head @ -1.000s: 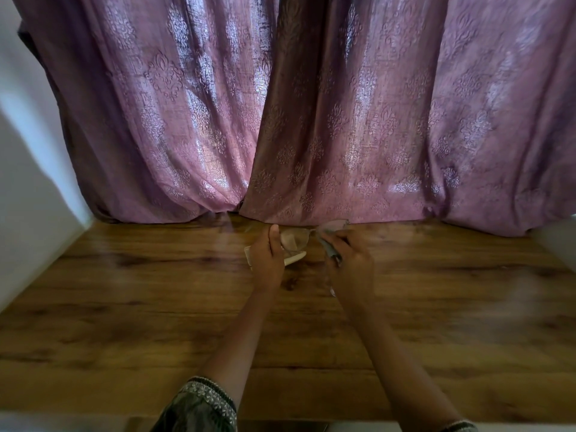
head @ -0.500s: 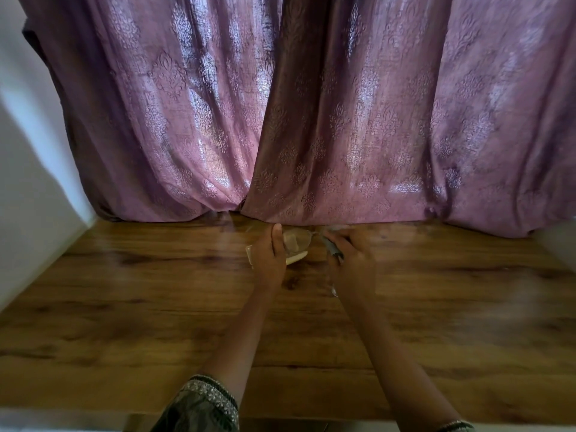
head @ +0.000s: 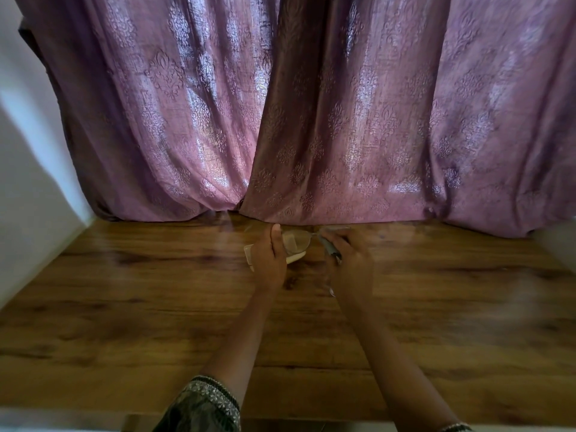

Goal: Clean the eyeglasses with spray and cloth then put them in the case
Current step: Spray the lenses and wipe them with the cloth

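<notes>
Thin-framed eyeglasses (head: 297, 240) are held above the far part of the wooden table (head: 156, 307), close to the curtain. My left hand (head: 269, 260) grips the left lens side, thumb up along the rim. My right hand (head: 350, 263) pinches a small grey cloth (head: 330, 249) against the right lens, which it mostly hides. A pale flat object (head: 294, 258), possibly the case, lies on the table under my left hand, largely covered. I see no spray bottle.
A mauve patterned curtain (head: 311, 120) hangs along the table's far edge. A white wall (head: 28, 182) borders the left side, and a pale surface (head: 558, 244) shows at the right. The table's near edge (head: 280, 419) runs along the bottom.
Both hands stay in the same spot with the glasses; the right hand's fingers and cloth shift slightly on the right lens.
</notes>
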The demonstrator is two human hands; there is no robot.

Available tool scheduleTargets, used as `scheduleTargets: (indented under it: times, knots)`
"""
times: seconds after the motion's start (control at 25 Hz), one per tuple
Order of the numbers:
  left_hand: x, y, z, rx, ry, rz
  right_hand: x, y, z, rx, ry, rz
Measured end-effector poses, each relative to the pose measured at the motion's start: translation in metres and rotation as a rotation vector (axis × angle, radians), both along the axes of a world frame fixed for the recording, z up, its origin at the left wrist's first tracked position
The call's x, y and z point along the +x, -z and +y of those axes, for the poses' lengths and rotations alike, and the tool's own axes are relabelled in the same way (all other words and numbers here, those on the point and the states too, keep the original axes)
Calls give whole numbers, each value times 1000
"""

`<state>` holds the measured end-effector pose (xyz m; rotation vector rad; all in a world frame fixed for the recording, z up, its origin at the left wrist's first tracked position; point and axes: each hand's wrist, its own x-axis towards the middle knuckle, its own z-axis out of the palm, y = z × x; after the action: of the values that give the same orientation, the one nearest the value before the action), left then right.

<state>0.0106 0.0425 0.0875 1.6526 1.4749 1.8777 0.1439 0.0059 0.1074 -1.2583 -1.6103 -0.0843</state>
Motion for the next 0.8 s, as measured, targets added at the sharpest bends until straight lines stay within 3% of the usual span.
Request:
scheduleTargets:
  times: [0.36, 0.64, 0.8]
  knots:
    - [2, 1, -2, -9, 7, -21, 20, -8, 10, -60, 86, 138]
    - [-2, 1, 0, 13, -16, -6, 7, 15, -11, -115, -57, 102]
    - [-3, 2, -1, 21, -3, -11, 22, 2, 3, -81, 84, 139]
